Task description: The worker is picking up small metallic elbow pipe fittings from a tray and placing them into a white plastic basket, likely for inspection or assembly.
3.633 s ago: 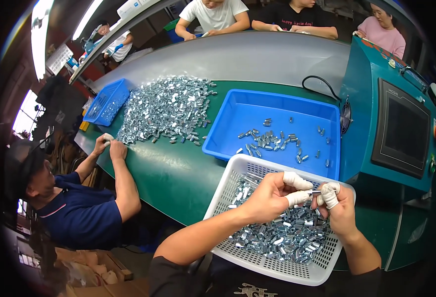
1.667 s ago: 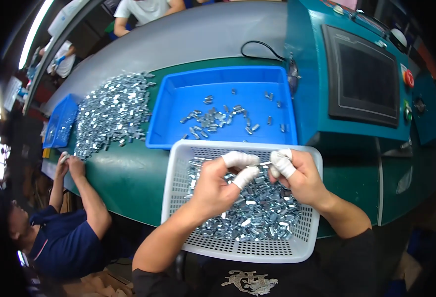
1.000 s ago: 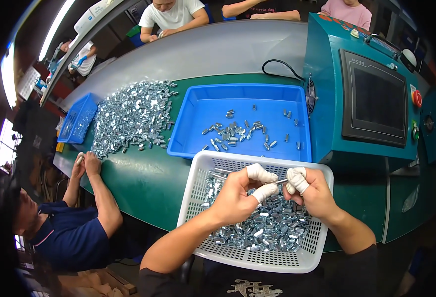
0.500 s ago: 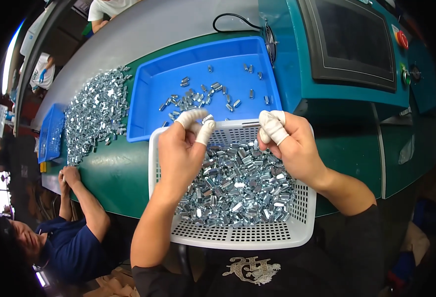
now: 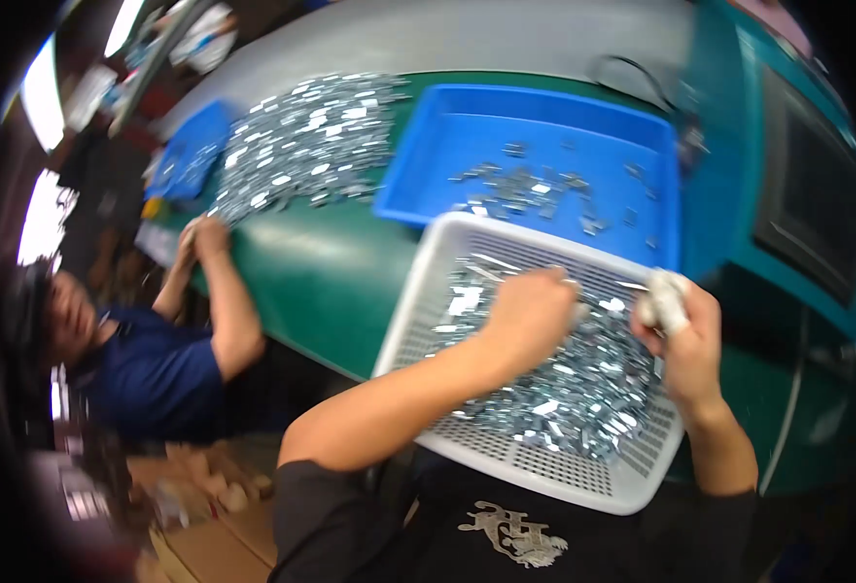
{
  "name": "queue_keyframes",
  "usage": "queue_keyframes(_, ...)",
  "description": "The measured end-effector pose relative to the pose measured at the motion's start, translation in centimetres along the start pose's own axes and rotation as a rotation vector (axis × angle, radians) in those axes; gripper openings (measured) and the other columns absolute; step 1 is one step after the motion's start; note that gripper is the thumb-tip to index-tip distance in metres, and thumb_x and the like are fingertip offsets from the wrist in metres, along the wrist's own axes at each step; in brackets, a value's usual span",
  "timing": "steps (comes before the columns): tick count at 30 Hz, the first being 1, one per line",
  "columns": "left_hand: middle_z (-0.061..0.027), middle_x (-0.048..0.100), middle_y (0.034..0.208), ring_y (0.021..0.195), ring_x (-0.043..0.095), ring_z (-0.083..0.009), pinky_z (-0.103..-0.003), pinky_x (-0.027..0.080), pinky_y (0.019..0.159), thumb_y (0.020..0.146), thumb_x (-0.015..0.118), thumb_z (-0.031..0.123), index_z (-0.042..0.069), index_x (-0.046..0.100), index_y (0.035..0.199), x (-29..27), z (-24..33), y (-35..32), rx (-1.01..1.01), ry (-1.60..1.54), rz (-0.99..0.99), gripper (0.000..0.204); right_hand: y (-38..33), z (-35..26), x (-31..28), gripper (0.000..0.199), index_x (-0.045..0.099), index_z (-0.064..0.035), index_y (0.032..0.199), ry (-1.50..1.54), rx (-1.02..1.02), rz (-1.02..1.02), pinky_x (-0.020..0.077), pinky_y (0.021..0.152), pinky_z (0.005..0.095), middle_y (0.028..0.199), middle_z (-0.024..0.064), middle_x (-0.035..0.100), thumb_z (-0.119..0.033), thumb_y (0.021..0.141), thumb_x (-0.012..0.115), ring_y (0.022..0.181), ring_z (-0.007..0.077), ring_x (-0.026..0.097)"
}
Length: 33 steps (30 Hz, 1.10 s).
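Small shiny metal parts point(image 5: 564, 389) fill a white mesh basket point(image 5: 418, 321); left hand point(image 5: 530, 316) reaches in, grip hidden.

Whole frame motion-blurred. Left hand point(image 5: 530, 316) lies palm-down on the metal parts point(image 5: 564, 379) in the white basket point(image 5: 467, 437); its fingertips and grip hidden. Right hand point(image 5: 685, 330): white-wrapped fingers smeared, contents unreadable. Individual part shapes too blurred to tell. Basket's near corner overlaps the person's shirt.

dark rectangular screen point(image 5: 805, 219) on teal machine point(image 5: 739, 175), seemingly blank
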<state>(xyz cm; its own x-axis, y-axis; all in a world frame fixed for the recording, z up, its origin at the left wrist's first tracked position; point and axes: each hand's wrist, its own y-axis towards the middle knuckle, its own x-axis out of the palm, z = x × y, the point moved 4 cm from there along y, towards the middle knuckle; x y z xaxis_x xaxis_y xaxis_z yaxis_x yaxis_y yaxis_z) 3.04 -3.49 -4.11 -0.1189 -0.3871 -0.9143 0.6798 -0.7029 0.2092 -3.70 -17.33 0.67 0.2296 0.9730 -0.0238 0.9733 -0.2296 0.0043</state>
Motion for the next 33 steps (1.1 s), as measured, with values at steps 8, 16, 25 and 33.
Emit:
queue_keyframes(8, -0.0050, 0.062, 0.078, 0.069, 0.058, -0.0097, -0.024, 0.047, 0.066, 0.075, 0.067, 0.009, 0.000, 0.059, 0.086, -3.5, 0.8, 0.5, -0.234, -1.123, 0.008, 0.016, -0.4, 0.6, -0.7, 0.034, 0.047, -0.0071, 0.066, 0.045, -0.010, 0.029, 0.0249, 0.040, 0.0182, 0.056, 0.0002, 0.049, -0.026, 0.094, 0.044, 0.042, 0.0030, 0.034)
queue_keyframes(16, -0.0053, 0.064, 0.081, 0.074, 0.059, -0.0098, -0.026, 0.049, 0.068, 0.081, 0.062, 0.006, -0.001, 0.062, 0.093, -4.1, 1.8, 0.5, -0.148, -1.302, -0.089, 0.014, -0.4, 0.8, -0.6, 0.035, 0.048, -0.0069, 0.065, -0.017, 0.006, 0.016, 0.0253, 0.040, 0.0183, 0.055, 0.0004, 0.050, -0.027, 0.093, 0.045, 0.042, 0.0030, 0.035)
queue_keyframes(25, -0.0047, 0.062, 0.081, 0.075, 0.059, -0.0091, -0.024, 0.048, 0.066, 0.082, 0.063, 0.005, -0.001, 0.060, 0.095, -4.1, 1.5, 0.1, -0.167, -1.275, -0.007, 0.014, 0.0, 0.5, 0.1, 0.031, 0.051, -0.0051, 0.067, 0.017, -0.015, -0.105, 0.0285, 0.042, 0.0182, 0.060, 0.0015, 0.054, -0.020, 0.094, 0.046, 0.045, 0.0022, 0.037)
queue_keyframes(33, -0.0033, 0.062, 0.085, 0.077, 0.059, -0.0087, -0.023, 0.048, 0.069, 0.082, 0.062, 0.004, 0.000, 0.061, 0.096, -4.4, 2.1, -0.1, -0.089, -1.061, 0.025, 0.015, -1.1, -0.1, 0.0, 0.030, 0.052, -0.0048, 0.067, -0.106, -0.166, -0.034, 0.0265, 0.041, 0.0186, 0.059, -0.0004, 0.053, -0.017, 0.093, 0.047, 0.045, 0.0019, 0.036)
